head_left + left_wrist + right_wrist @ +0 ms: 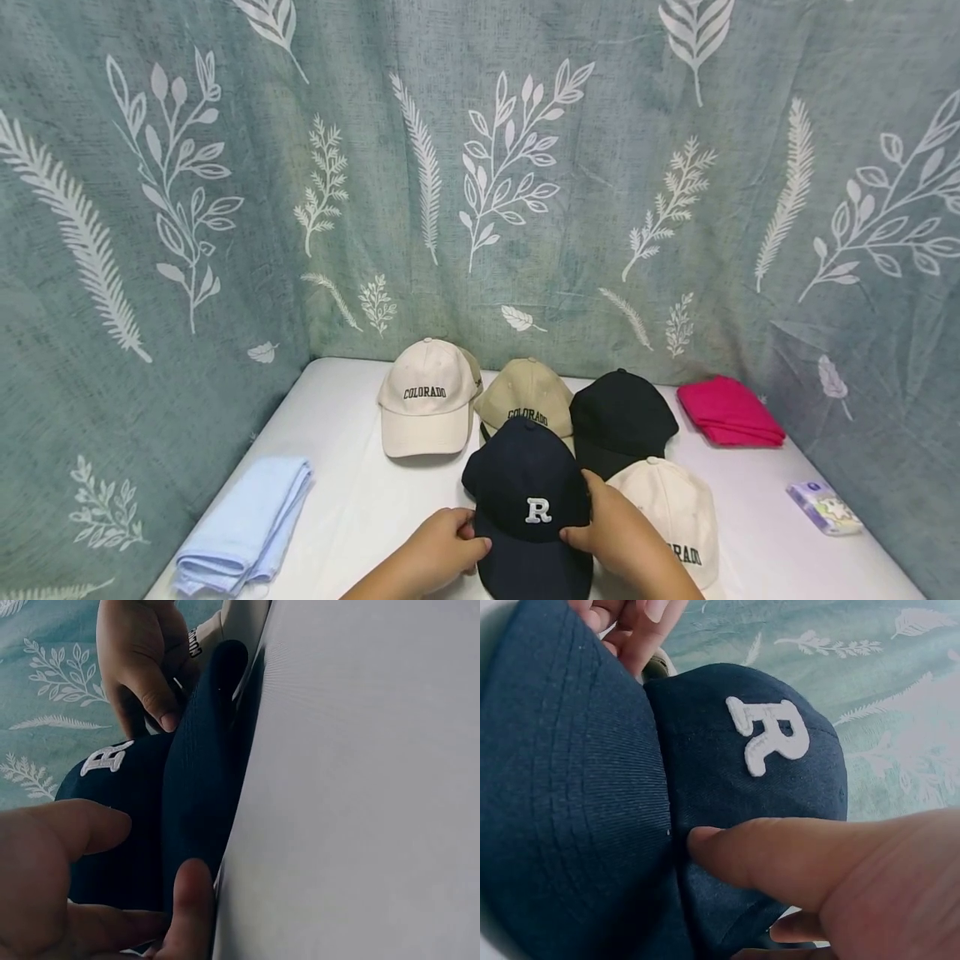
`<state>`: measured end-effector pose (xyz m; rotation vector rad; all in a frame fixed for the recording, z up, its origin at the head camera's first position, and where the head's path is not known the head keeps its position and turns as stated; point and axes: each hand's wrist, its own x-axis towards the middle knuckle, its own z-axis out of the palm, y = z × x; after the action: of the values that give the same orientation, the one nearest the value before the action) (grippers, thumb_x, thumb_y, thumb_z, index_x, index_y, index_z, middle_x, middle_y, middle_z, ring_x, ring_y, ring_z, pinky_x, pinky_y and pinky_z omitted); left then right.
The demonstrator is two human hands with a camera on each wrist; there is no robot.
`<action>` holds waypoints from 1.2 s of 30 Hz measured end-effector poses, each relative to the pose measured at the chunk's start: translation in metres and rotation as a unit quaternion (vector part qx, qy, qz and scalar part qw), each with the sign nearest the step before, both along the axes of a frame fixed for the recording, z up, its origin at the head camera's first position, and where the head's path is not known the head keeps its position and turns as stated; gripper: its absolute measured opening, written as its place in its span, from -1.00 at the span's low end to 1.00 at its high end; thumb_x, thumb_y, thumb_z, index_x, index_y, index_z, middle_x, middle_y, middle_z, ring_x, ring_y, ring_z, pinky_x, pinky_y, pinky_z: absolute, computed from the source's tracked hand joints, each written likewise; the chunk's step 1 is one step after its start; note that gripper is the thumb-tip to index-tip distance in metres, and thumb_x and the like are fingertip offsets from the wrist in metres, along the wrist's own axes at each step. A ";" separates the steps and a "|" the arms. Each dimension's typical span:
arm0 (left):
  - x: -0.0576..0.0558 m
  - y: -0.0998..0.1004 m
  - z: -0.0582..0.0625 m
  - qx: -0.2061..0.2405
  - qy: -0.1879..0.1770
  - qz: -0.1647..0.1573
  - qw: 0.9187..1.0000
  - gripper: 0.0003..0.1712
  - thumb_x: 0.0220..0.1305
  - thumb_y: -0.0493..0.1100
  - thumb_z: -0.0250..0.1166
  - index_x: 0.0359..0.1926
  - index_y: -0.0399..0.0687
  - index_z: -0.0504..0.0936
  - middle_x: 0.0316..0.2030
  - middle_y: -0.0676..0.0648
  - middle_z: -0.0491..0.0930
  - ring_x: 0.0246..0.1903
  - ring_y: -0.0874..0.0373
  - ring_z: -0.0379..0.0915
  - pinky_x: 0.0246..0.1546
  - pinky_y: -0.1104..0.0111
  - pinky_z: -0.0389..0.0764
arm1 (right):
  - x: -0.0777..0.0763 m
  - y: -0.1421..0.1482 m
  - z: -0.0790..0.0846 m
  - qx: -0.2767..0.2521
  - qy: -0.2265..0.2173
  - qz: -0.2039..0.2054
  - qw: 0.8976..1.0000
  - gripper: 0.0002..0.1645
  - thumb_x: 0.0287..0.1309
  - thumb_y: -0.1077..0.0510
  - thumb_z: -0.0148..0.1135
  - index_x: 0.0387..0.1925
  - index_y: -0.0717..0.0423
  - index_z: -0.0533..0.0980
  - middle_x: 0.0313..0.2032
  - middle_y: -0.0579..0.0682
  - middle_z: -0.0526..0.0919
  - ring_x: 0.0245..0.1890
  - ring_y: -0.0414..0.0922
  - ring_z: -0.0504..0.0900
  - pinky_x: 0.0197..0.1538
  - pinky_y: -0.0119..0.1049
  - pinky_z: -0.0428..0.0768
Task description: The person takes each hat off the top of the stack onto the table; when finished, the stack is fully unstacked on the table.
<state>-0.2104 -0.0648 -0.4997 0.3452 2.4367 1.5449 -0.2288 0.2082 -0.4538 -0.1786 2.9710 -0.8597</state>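
Note:
A navy baseball cap [525, 475] with a white R on its front sits at the near middle, its brim pointing toward me. My left hand [444, 546] grips it at the left, where crown and brim meet; its thumb and fingers show around that side in the left wrist view. On the opposite side, my right hand [618, 529] holds the cap, with the thumb [735, 851] on the seam above the brim and the other fingers partly hidden behind the crown. Right beside that hand lies a cream COLORADO cap [663, 508], partly covered by it.
Behind stand a cream COLORADO cap [427, 392], a tan COLORADO cap [527, 387] and a black cap [622, 417]. A folded blue cloth [243, 521] lies left; folded red fabric [727, 410] and a small packet [825, 507] lie right. Patterned curtains [480, 183] enclose the white table.

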 end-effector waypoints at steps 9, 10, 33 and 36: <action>0.000 0.002 0.002 0.050 -0.064 0.037 0.996 -0.43 0.42 -0.13 0.33 0.29 -0.45 0.50 -0.39 -0.05 0.61 -0.48 0.17 0.57 -0.29 0.29 0.60 | -0.006 0.006 -0.002 -0.025 -0.027 -0.014 0.999 0.22 -0.05 -0.02 0.68 0.49 0.40 0.22 0.23 0.34 0.60 0.20 0.20 0.64 0.27 0.27 0.55; -0.001 0.002 0.002 0.052 -0.064 0.038 0.996 -0.45 0.42 -0.15 0.33 0.28 -0.44 0.51 -0.38 -0.05 0.61 -0.48 0.17 0.57 -0.30 0.29 0.61 | -0.006 0.007 -0.002 -0.027 -0.027 -0.013 0.999 0.23 -0.05 -0.02 0.69 0.49 0.40 0.23 0.21 0.33 0.62 0.18 0.19 0.65 0.25 0.26 0.56; -0.027 -0.057 0.018 0.027 -0.035 0.164 0.986 -0.49 0.43 -0.09 0.21 0.28 -0.30 0.54 -0.11 -0.12 0.62 -0.27 0.09 0.57 -0.23 0.28 0.65 | 0.000 -0.011 0.041 -0.144 0.060 -0.014 0.988 -0.27 0.29 0.03 0.45 0.42 0.03 0.43 0.11 0.03 0.67 0.07 -0.07 0.68 0.15 -0.04 0.68; -0.032 -0.069 0.021 0.030 -0.039 0.186 0.981 -0.46 0.46 -0.07 0.18 0.33 -0.29 0.50 -0.04 -0.17 0.62 -0.18 0.05 0.58 -0.15 0.23 0.66 | -0.007 -0.018 0.050 -0.172 0.063 0.001 0.983 -0.35 0.31 0.07 0.42 0.38 0.03 0.47 0.08 0.01 0.68 0.05 -0.09 0.69 0.12 -0.09 0.69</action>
<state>-0.2419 -0.1342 -0.4786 -0.1721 2.5000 1.7376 -0.2353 0.1904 -0.4034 -0.2568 2.9066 -1.4063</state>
